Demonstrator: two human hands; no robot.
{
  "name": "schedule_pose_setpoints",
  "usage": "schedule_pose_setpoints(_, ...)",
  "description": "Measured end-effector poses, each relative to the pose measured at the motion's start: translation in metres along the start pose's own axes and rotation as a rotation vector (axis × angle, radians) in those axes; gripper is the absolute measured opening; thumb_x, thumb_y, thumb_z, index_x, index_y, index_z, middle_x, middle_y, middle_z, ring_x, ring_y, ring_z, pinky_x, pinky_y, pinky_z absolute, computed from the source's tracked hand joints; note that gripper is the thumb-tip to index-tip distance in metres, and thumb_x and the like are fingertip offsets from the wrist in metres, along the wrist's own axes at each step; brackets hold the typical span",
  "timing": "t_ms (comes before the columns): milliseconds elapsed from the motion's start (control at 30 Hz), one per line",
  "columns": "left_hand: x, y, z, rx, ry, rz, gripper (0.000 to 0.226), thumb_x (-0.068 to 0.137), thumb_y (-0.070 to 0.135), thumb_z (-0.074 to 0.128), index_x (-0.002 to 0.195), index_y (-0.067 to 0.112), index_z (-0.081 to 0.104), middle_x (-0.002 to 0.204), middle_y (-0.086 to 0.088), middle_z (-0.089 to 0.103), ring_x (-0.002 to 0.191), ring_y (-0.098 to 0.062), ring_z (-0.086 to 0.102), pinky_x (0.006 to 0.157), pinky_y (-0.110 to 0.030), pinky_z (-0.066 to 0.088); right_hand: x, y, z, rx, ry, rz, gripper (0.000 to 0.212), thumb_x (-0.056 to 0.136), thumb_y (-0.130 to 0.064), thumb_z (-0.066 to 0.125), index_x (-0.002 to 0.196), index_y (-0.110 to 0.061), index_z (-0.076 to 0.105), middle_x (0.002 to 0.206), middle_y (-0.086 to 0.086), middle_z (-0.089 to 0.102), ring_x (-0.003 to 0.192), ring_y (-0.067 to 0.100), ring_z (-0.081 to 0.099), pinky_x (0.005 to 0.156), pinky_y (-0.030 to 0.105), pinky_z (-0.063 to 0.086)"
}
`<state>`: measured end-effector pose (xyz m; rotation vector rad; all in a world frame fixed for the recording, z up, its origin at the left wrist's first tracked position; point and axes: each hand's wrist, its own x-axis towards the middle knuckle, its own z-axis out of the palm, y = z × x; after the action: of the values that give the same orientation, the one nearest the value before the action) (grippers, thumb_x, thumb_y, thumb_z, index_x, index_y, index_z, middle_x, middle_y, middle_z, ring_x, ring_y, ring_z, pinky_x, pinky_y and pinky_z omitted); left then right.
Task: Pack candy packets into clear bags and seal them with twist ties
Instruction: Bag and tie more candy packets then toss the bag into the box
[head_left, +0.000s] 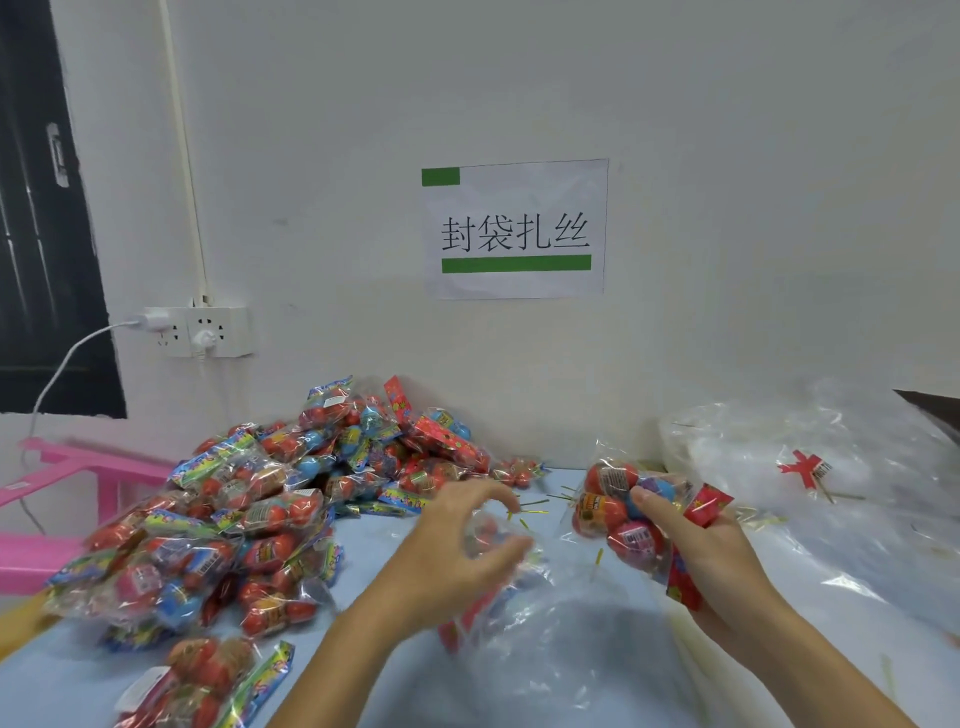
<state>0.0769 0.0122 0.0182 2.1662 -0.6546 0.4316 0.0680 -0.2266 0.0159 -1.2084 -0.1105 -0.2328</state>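
The right hand (711, 551) grips a candy packet (631, 512) of red, blue and pink egg-shaped sweets with a red header card, lifted above the counter (363, 561), thumb across the front and fingers wrapped behind. The left hand (457, 540) is curled, thumb and fingers bent toward each other around the mouth of a clear bag (540, 639) that lies crumpled on the counter beneath both forearms; the motion blur there makes it hard to tell how firmly it pinches the film. A second packet with a red header (470, 618) shows dimly through the film just under the left wrist. Thin yellow-green twist ties (535, 506) lie scattered on the pale blue surface between the two hands, and one more stands tilted near the held packet. To the left a large heap of candy packets (270, 509) spreads from the wall toward the near edge, crowding that half of the counter close beside the left forearm. On the right sits a mound of clear bags (810, 467), with a bundle of ties bound by red tape (805, 467) lying on it. Behind, a paper sign (514, 228) with green bars is stuck on the white wall, a wall socket (200, 332) holds white plugs with a cable hanging down, and a pink plastic stool (57, 488) stands at the far left beside the counter.
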Motion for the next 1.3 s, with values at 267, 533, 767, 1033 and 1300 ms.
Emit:
schedule_pose_setpoints(267, 0.002, -0.014, 0.019, 0.289, -0.069, -0.031, 0.024, 0.085, 0.019, 0.062, 0.092, 0.03, 0.041, 0.101, 0.01, 0.049, 0.099, -0.017, 0.046, 0.091, -0.039, 0.044, 0.0, 0.004, 0.0, -0.006, 0.04, -0.016, 0.022, 0.087, -0.011, 0.069, 0.107, -0.003, 0.071, 0.1, 0.022, 0.075, 0.081, 0.029, 0.074, 0.06, 0.031, 0.061)
schedule_pose_setpoints(533, 0.009, -0.014, 0.007, -0.012, 0.332, -0.175, 0.028, 0.073, 0.007, 0.076, 0.078, 0.02, 0.052, 0.075, 0.009, 0.049, 0.065, -0.002, 0.039, 0.056, -0.015, 0.034, -0.006, 0.0, 0.005, 0.013, -0.133, -0.017, 0.043, 0.071, -0.025, 0.073, 0.108, -0.005, 0.072, 0.097, 0.019, 0.074, 0.077, 0.026, 0.072, 0.056, 0.029, 0.056)
schedule_pose_setpoints(767, 0.008, -0.002, 0.002, -0.313, 0.298, -0.188, 0.036, 0.071, -0.013, 0.067, 0.077, 0.013, 0.043, 0.069, 0.004, 0.044, 0.059, -0.009, 0.032, 0.051, -0.017, 0.03, -0.021, -0.009, 0.002, 0.105, -0.598, 0.214, 0.069, 0.055, -0.019, 0.095, 0.119, -0.011, 0.07, 0.12, 0.027, 0.067, 0.093, 0.035, 0.072, 0.069, 0.037, 0.06)
schedule_pose_setpoints(1033, 0.006, 0.003, -0.005, -0.327, 0.182, -0.174, 0.04, 0.069, -0.012, 0.072, 0.081, 0.016, 0.045, 0.083, -0.003, 0.052, 0.067, -0.006, 0.042, 0.056, -0.017, 0.038, -0.023, -0.008, 0.011, -0.42, -0.589, 0.142, 0.043, 0.073, -0.018, 0.082, 0.112, -0.032, 0.071, 0.112, 0.013, 0.074, 0.106, 0.031, 0.071, 0.093, 0.039, 0.058)
schedule_pose_setpoints(1300, 0.0, 0.004, -0.016, -0.271, -0.149, -0.144, 0.037, 0.074, -0.004, 0.065, 0.1, 0.014, 0.048, 0.11, -0.01, 0.054, 0.085, -0.011, 0.047, 0.063, -0.023, 0.042, -0.02, -0.001, 0.013, -0.368, -0.285, -0.097, 0.044, 0.08, -0.001, 0.08, 0.115, -0.024, 0.066, 0.097, 0.005, 0.078, 0.088, 0.023, 0.076, 0.068, 0.022, 0.058)
